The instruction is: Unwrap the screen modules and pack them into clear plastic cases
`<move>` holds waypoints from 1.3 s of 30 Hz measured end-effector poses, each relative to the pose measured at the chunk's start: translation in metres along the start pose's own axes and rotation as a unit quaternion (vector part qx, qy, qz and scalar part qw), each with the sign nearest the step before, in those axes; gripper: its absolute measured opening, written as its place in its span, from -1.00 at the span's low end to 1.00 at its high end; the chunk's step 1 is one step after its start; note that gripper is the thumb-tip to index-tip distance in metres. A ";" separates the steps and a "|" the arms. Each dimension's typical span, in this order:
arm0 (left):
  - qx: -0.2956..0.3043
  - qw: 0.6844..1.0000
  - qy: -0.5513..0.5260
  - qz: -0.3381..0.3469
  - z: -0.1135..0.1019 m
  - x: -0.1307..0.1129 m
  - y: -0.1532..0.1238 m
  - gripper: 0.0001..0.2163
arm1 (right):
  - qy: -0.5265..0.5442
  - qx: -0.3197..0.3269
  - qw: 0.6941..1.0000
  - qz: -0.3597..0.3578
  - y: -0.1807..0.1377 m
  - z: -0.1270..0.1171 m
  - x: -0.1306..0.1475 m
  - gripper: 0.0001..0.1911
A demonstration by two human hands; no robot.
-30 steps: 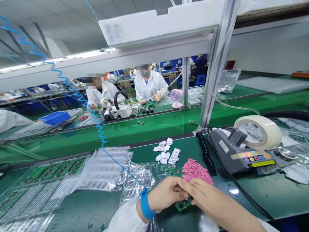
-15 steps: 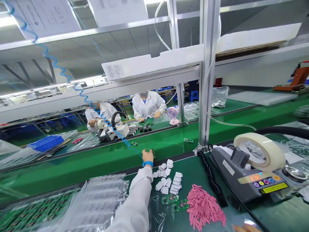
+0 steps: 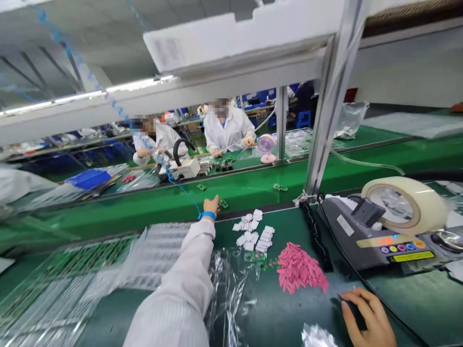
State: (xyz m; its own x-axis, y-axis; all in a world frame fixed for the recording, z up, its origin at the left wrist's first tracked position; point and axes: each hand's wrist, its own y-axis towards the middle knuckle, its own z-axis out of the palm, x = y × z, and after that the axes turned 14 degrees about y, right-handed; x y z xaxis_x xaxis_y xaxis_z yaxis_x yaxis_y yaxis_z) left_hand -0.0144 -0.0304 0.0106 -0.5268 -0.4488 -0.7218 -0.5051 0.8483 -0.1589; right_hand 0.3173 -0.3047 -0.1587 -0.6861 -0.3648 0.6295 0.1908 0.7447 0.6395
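My left hand (image 3: pixel 211 206), wearing a blue wrist strap (image 3: pixel 207 215) with a coiled cord, reaches out over the green belt (image 3: pixel 166 205). Just right of its fingers lies a small green circuit board (image 3: pixel 223 204), which looks loose from them. My right hand (image 3: pixel 371 315) is low at the right, fingers curved and apart, above a dark patch I cannot make out. Left of it is a heap of pink strips (image 3: pixel 300 267). Two circuit boards (image 3: pixel 261 261) lie beside the heap, with white rectangular pieces (image 3: pixel 253 231) behind them.
A grey tape dispenser (image 3: pixel 361 236) with a large tape roll (image 3: pixel 408 205) stands at right. Clear plastic trays (image 3: pixel 155 246) and rows of boards (image 3: pixel 90 255) are at left. More boards (image 3: pixel 280 187) sit on the belt. Two people in white coats work across it, near a fan (image 3: pixel 266 144).
The view has tilted down. My left hand has shifted left relative to the nearby circuit board, which now shows beside the fingers. More of my right hand has come into view.
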 end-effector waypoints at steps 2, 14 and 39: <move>0.046 0.999 0.008 0.017 -0.012 0.014 -0.011 -0.68 | 0.020 0.010 0.999 0.035 0.004 -0.005 0.006 -0.77; 0.178 0.964 0.093 0.176 -0.063 0.154 -0.186 -0.77 | 0.209 0.339 0.917 0.007 0.068 0.024 0.125 -0.80; -0.055 0.990 0.034 0.124 -0.048 0.225 -0.157 -0.81 | -0.061 0.551 0.832 -0.010 0.053 0.173 0.211 -0.78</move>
State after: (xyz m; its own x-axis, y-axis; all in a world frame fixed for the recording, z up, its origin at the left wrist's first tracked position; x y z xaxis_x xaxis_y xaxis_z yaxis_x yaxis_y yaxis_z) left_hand -0.0868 -0.2783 -0.0948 -0.6867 -0.2508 -0.6823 -0.4238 0.9007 0.0954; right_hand 0.0614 -0.2451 -0.0682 -0.7602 -0.3731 0.5319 -0.5352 0.8237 -0.1871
